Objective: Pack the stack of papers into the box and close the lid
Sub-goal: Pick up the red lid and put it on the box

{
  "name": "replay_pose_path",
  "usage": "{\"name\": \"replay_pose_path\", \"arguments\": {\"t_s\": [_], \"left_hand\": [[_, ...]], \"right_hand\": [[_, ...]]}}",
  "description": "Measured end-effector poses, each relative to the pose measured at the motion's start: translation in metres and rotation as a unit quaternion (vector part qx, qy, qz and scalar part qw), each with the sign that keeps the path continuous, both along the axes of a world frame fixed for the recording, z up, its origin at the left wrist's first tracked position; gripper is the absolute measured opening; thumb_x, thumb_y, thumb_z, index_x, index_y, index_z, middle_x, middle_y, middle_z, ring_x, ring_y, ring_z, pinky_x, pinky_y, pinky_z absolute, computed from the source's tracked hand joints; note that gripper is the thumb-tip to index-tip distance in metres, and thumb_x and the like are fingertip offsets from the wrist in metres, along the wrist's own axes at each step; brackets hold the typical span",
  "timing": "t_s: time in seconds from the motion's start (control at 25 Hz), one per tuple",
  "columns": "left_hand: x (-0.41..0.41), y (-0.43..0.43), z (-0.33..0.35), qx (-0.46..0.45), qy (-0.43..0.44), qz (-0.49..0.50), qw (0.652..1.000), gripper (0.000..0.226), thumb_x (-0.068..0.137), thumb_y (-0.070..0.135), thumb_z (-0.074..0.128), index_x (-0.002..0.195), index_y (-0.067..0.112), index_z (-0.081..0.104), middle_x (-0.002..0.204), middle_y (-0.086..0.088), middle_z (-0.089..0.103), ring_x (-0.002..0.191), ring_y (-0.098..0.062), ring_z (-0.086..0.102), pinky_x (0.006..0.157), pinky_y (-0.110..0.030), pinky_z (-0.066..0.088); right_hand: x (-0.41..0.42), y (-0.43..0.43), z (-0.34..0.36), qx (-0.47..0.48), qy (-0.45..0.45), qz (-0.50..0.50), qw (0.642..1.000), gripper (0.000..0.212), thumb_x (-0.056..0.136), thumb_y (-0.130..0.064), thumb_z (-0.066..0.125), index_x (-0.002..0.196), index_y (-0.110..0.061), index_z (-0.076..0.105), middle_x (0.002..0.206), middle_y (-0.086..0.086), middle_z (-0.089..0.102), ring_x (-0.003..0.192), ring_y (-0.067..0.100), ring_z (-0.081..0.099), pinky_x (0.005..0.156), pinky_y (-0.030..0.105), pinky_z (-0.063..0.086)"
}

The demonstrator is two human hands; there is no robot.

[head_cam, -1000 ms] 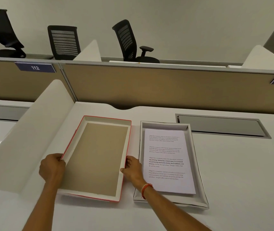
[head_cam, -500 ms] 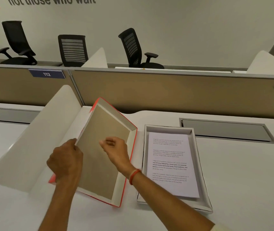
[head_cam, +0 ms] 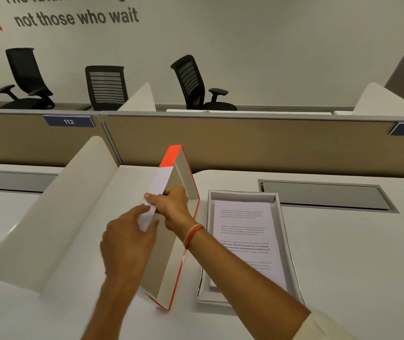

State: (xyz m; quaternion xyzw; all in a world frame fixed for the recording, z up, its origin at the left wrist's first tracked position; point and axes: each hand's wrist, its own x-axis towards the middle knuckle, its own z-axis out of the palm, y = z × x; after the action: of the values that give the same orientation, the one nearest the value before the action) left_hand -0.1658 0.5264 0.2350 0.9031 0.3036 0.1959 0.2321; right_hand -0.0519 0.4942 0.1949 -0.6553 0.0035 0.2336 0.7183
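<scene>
The red-and-white lid stands nearly on edge, its right long side resting on the desk just left of the box, its brown inside facing right. My right hand grips the raised upper edge of the lid. My left hand holds the same edge from the outer side, fingers on the white wall. The grey box lies flat to the right of the lid. The stack of printed papers lies inside it; my right forearm crosses over its near left corner.
A curved white divider rises at the left of the desk. A brown partition closes off the back. Grey cable hatches are set into the desk at right and left. Black office chairs stand beyond.
The lid lay flat, inside up, a second ago. Both hands have tipped its left side up and over towards the box, until it stands nearly vertical. The view has tilted upward.
</scene>
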Motion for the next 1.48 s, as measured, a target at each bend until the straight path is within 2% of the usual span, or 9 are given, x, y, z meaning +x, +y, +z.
{"name": "replay_pose_path", "arguments": {"t_s": [0.16,0.32,0.52,0.6,0.8,0.92,1.08,1.24,1.48], "left_hand": [[0.006,0.050,0.000,-0.261,-0.049,-0.035,0.963,0.045,0.090,0.040,0.060,0.129,0.017,0.060,0.131,-0.005,0.062,0.122,-0.028,0.058,0.101,-0.044,0.044],[0.024,0.074,-0.075,-0.438,-0.029,-0.057,0.897,0.073,0.078,0.056,0.051,0.139,0.015,0.048,0.142,-0.014,0.052,0.126,-0.031,0.054,0.110,-0.048,0.040],[0.033,0.041,-0.142,-0.673,0.021,-0.095,0.733,0.045,0.094,0.052,0.038,0.134,0.039,0.053,0.133,-0.015,0.061,0.121,-0.038,0.059,0.099,-0.062,0.046],[0.036,0.024,-0.149,-0.694,0.026,-0.098,0.713,0.043,0.095,0.049,0.042,0.131,0.031,0.059,0.129,-0.016,0.064,0.117,-0.040,0.062,0.095,-0.062,0.049],[0.055,-0.012,-0.150,-0.577,-0.002,-0.123,0.808,0.039,0.097,0.049,0.040,0.132,0.038,0.055,0.118,-0.001,0.071,0.102,-0.028,0.071,0.080,-0.045,0.060],[0.073,-0.041,-0.149,-0.482,0.002,-0.139,0.865,0.027,0.098,0.046,0.039,0.116,0.040,0.059,0.104,0.009,0.071,0.080,-0.014,0.074,0.065,-0.027,0.061],[0.093,-0.061,-0.165,-0.350,0.036,-0.180,0.919,0.032,0.097,0.055,0.031,0.122,0.045,0.047,0.116,0.005,0.062,0.094,-0.015,0.061,0.094,-0.047,0.050],[0.099,-0.069,-0.182,-0.277,0.048,-0.173,0.944,0.059,0.094,0.056,0.029,0.141,0.022,0.042,0.104,-0.003,0.059,0.087,-0.015,0.056,0.089,-0.039,0.049],[0.107,-0.060,-0.213,-0.204,0.073,-0.195,0.957,0.063,0.094,0.055,0.026,0.150,0.026,0.026,0.103,-0.012,0.060,0.092,-0.024,0.061,0.090,-0.049,0.054]], "right_hand": [[0.004,-0.043,0.018,0.031,0.044,0.013,0.998,0.015,0.084,-0.010,0.071,0.094,-0.008,0.061,0.123,0.014,0.065,0.109,0.033,0.065,0.086,0.036,0.056],[0.004,-0.092,0.038,0.040,0.059,0.056,0.996,0.041,0.086,-0.014,0.069,0.122,0.001,0.058,0.125,0.013,0.065,0.105,0.028,0.066,0.099,0.046,0.052],[0.010,-0.170,0.039,0.094,0.070,0.105,0.987,0.033,0.090,-0.017,0.064,0.118,0.000,0.063,0.105,0.009,0.073,0.091,0.022,0.071,0.085,0.039,0.060],[0.014,-0.207,0.026,0.094,0.068,0.097,0.989,0.033,0.091,-0.018,0.061,0.119,0.000,0.062,0.102,0.008,0.073,0.087,0.022,0.073,0.079,0.037,0.062],[0.016,-0.288,-0.032,-0.062,-0.005,0.006,0.998,0.039,0.091,-0.038,0.060,0.120,-0.012,0.064,0.110,0.005,0.074,0.096,0.024,0.073,0.088,0.044,0.058],[0.011,-0.305,-0.070,-0.150,-0.027,-0.057,0.987,0.045,0.092,-0.052,0.051,0.127,-0.024,0.052,0.119,-0.003,0.066,0.099,0.019,0.069,0.083,0.033,0.059],[0.019,-0.309,-0.113,-0.263,-0.087,-0.101,0.956,0.046,0.096,-0.055,0.035,0.134,-0.030,0.045,0.111,0.010,0.061,0.091,0.017,0.062,0.077,0.028,0.055],[0.032,-0.318,-0.167,-0.326,-0.096,-0.114,0.934,0.069,0.084,-0.078,0.022,0.135,-0.035,0.042,0.105,0.015,0.057,0.095,0.032,0.064,0.085,0.045,0.057],[0.028,-0.315,-0.177,-0.346,-0.090,-0.110,0.928,0.055,0.095,-0.059,0.024,0.135,-0.027,0.043,0.112,0.012,0.054,0.100,0.022,0.057,0.092,0.040,0.052]]}}
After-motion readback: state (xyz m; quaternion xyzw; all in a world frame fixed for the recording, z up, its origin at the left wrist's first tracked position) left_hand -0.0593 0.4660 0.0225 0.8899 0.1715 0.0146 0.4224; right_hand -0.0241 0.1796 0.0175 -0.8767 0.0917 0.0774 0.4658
